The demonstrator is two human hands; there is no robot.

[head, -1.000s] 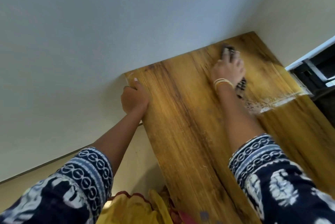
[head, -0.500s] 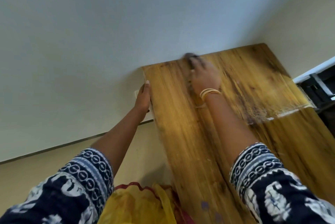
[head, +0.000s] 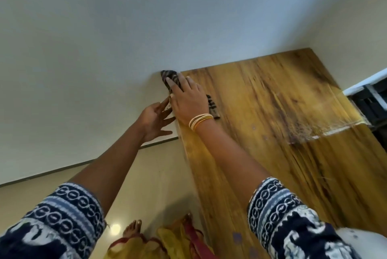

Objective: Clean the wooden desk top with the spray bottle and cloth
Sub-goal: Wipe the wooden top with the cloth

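The wooden desk top [head: 272,133] runs from the bottom middle up to the wall corner. My right hand [head: 186,99] lies flat on a dark patterned cloth [head: 170,79] at the desk's far left corner, against the wall. The cloth's other end [head: 212,106] shows by my wrist. My left hand [head: 156,118] is open, fingers spread, just off the desk's left edge beside my right hand. No spray bottle is in view.
A white wall rises behind the desk. A dark frame with white trim [head: 370,101] stands at the right edge. A pale scuffed strip [head: 335,131] crosses the desk's right side. Beige floor and my foot [head: 132,228] lie below left.
My right hand has swept the cloth leftward along the back of the desk to the far left corner. My left hand has come off the desk edge and opened.
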